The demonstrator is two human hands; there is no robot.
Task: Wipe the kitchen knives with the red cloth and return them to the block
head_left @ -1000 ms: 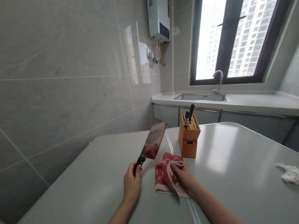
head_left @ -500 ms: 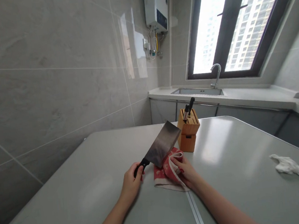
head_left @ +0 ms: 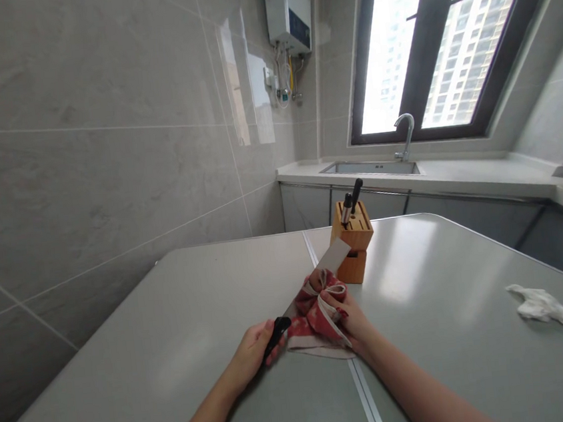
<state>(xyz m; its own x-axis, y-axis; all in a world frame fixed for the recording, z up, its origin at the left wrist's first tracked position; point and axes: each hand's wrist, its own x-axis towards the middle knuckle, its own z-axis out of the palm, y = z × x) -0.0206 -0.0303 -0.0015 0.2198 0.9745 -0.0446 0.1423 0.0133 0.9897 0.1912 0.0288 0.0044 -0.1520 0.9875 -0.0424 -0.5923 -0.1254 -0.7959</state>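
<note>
My left hand (head_left: 253, 353) is closed around the black handle of a cleaver (head_left: 335, 255). The blade points up and away to the right, tilted so that it looks narrower and paler. Bunched in my right hand (head_left: 351, 321) is a red cloth (head_left: 318, 322) with a pale border, wrapped against the middle of the blade. It hides part of the blade and some of my right fingers. A lower fold of the cloth hangs towards the table. Just behind the blade tip stands a wooden knife block (head_left: 357, 236) holding two black-handled tools.
The grey-white table (head_left: 195, 300) has a metal seam (head_left: 365, 390) running along it. A crumpled white cloth or tissue (head_left: 546, 309) lies at the right. Beyond the table are a counter with a sink (head_left: 372, 169) and faucet (head_left: 407, 136). A tiled wall (head_left: 107, 175) rises at the left.
The cleaver has turned in my left hand, so its broad face no longer faces me. The red cloth has moved up over the blade's middle with my right hand.
</note>
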